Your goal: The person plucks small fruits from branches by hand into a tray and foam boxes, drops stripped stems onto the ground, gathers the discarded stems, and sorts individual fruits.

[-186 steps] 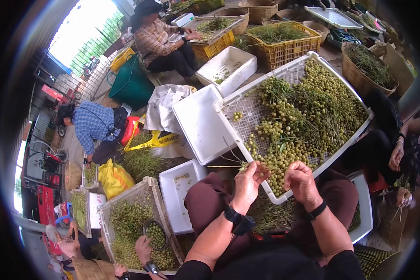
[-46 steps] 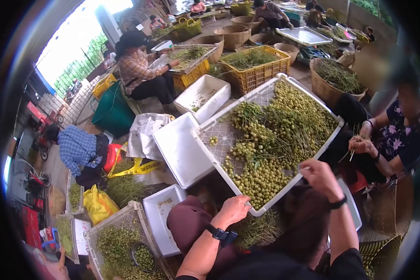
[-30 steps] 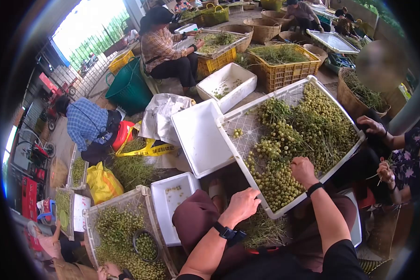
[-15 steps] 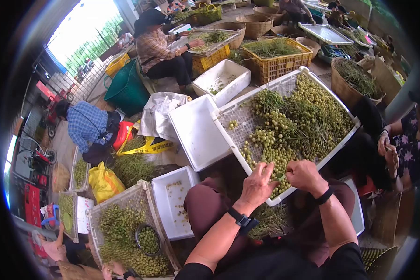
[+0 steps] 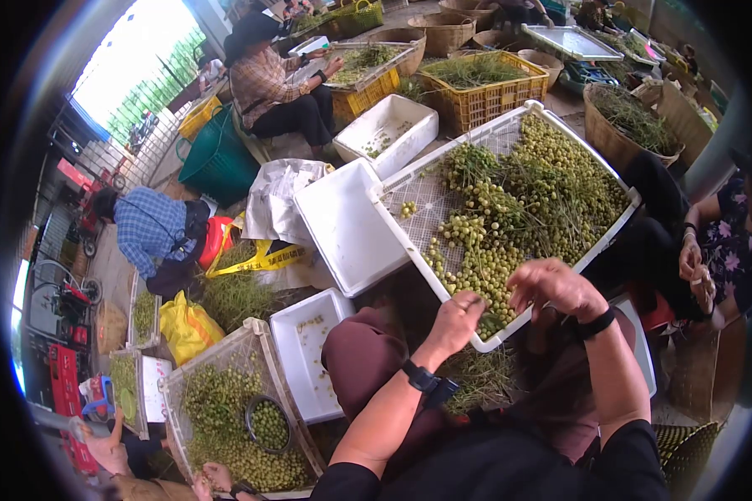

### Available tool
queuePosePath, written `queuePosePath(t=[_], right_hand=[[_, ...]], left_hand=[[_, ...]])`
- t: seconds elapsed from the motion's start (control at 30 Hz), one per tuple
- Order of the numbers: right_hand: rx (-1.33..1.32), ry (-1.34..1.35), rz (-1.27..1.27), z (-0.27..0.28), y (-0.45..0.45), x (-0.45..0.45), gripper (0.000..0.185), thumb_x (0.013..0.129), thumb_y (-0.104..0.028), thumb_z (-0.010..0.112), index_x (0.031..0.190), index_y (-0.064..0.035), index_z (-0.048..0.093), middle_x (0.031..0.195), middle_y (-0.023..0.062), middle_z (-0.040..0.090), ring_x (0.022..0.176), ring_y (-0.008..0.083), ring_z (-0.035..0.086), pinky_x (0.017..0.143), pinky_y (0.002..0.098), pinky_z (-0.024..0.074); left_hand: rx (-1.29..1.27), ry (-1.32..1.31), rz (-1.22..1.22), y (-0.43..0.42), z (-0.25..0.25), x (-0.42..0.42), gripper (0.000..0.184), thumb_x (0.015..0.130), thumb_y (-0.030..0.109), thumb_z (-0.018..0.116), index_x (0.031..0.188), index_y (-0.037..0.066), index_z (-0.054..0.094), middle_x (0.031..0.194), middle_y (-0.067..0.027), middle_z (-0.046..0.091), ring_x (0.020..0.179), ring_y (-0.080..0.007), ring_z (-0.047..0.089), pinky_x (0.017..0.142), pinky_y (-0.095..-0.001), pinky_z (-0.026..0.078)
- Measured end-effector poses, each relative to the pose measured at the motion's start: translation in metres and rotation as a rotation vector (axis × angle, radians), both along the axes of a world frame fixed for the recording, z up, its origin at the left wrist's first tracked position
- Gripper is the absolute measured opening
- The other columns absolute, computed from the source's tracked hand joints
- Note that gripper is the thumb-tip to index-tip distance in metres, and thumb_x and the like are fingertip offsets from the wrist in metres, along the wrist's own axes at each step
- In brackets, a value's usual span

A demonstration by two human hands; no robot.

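Just beyond the fingers (image 5: 475, 302): round green fruit (image 5: 489, 271), heaped on a white mesh tray (image 5: 415, 255).
Left hand (image 5: 455, 324): at the tray's near edge, fingers bunched and narrow; cannot tell whether pinching anything.
Right hand (image 5: 561, 292): just beside, above the same edge, fingers curved and loosely parted; no fruit visible in them, palm hidden.
Fruit handling: probably light, firm, smooth and apt to roll; likely to bruise under a hard squeeze; best taken singly between fingertips, or by the stalk where clustered.
Stems (image 5: 560, 219): tangled through the heap, farther ahead of the fingers; judged thin and springy, best lifted by a bare end.
Tray handling: stiff-looking, probably weighty under the load; best held by the raised rim, not the mesh.
Left of the fingers: an open white box (image 5: 347, 230), near the tray.
Below the fingers: loose stalks (image 5: 486, 376).
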State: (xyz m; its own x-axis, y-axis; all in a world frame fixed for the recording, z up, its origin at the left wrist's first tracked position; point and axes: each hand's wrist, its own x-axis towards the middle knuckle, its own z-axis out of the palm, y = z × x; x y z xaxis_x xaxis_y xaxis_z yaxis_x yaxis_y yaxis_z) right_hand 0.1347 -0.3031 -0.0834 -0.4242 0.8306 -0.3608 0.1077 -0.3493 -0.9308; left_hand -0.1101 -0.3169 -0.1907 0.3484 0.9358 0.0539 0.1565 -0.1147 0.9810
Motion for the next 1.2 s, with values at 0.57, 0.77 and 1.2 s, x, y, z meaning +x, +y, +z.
queuePosePath(t=[0.57, 0.77, 1.2], right_hand=[[-0.112, 0.548, -0.354, -0.072, -0.053, -0.064, 0.035, 0.102, -0.024, 0.055, 0.13, -0.0022, 0.057, 0.108, 0.0076, 0.068, 0.086, 0.0172, 0.066, 0.069, 0.0311, 0.0571], [-0.001, 0.481, -0.35, -0.091, -0.057, -0.06, 0.037, 0.103, -0.03, 0.058, 0.127, -0.002, 0.059, 0.098, 0.0063, 0.069, 0.078, 0.015, 0.066, 0.066, 0.0293, 0.0557], [-0.068, 0.142, -0.474, -0.122, -0.051, -0.057, 0.028, 0.101, -0.033, 0.065, 0.098, -0.0049, 0.066, 0.068, -0.0011, 0.06, 0.046, 0.0065, 0.046, 0.042, 0.0238, 0.0378]], left_hand=[[-0.702, -0.949, -0.154, 0.008, 0.014, -0.034, 0.024, 0.081, 0.002, 0.051, 0.102, 0.001, 0.061, 0.102, -0.0122, 0.067, 0.1, -0.0235, 0.065, 0.094, -0.0355, 0.052], [-0.685, -0.859, -0.139, 0.008, 0.004, -0.029, 0.03, 0.079, -0.006, 0.049, 0.105, 0.002, 0.061, 0.109, -0.0108, 0.067, 0.102, -0.02, 0.066, 0.09, -0.0332, 0.055], [-0.605, -0.476, 0.085, 0.003, 0.011, -0.007, 0.014, 0.097, 0.013, 0.069, 0.104, 0.001, 0.068, 0.096, -0.0052, 0.07, 0.085, -0.0131, 0.069, 0.068, -0.0326, 0.061]])
